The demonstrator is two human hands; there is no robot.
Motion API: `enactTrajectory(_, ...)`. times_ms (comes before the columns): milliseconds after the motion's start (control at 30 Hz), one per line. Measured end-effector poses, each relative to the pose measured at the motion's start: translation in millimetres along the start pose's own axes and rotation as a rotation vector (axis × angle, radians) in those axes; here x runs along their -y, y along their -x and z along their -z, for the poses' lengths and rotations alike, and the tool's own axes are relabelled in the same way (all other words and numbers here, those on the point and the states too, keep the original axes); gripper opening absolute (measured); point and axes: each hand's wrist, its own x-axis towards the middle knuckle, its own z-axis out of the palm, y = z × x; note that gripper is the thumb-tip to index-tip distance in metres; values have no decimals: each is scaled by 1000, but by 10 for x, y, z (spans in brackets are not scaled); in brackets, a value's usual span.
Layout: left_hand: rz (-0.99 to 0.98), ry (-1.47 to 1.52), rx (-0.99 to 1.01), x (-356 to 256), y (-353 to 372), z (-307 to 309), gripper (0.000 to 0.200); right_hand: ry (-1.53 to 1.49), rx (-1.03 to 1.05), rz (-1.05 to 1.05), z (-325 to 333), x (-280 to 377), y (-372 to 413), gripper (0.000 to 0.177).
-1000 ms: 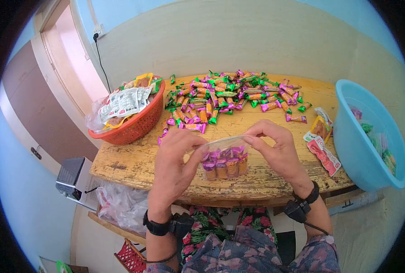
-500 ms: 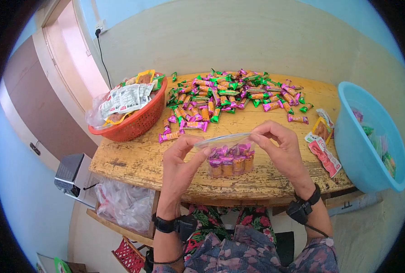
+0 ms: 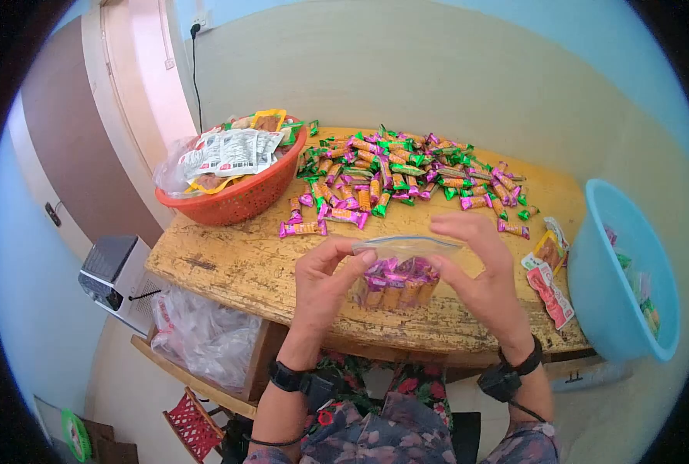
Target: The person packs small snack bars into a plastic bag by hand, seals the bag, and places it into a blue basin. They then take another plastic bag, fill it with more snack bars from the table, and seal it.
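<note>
Centrally, a clear zip bag [image 3: 397, 280] of purple-wrapped candies hangs just above the counter's [image 3: 228, 267] near edge. The left hand [image 3: 325, 282] and right hand [image 3: 480, 274] each pinch a top corner in a closed grip. Loose candies [image 3: 406, 166] lie farther back.

- Orange basket [image 3: 244, 199] is set on the wooden table [image 3: 228, 267], far left, filled with packets.
- Wrapped candies [image 3: 406, 166] are heaped just beside it.
- Blue basin [image 3: 586, 271] is placed at the right edge.
</note>
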Motion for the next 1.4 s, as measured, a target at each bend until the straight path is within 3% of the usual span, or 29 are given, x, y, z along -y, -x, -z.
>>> enactTrajectory(133, -27, 8, -28, 81, 22, -34, 11, 182, 51, 214, -100, 108, -106, 23)
enactTrajectory(467, -320, -101, -24, 244, -26, -27, 15, 222, 195, 179, -335, 245, -265, 18)
enactTrajectory(733, -356, -102, 33, 208, -48, 20, 13, 64, 248, 70, -435, 199, -320, 11)
enactTrajectory(933, -380, -175, -12, 131, -30, 25, 12, 405, 200, 200, -400, 366, -304, 13)
enactTrajectory(1133, -398, -193, 17, 130, -28, 11, 10, 229, 230, 205, -400, 359, -366, 16)
enactTrajectory(1233, -402, -182, 31, 123, -30, 7, 10, 42, 220, 148, -405, 314, -384, 15)
enactTrajectory(1333, -387, -212, 25, 116, -33, 34, 9, -287, 216, -40, -358, 192, -363, 15)
enactTrajectory(1400, -343, -193, 6, 141, -18, 35, 9, -245, 181, -21, -311, 259, -381, 16)
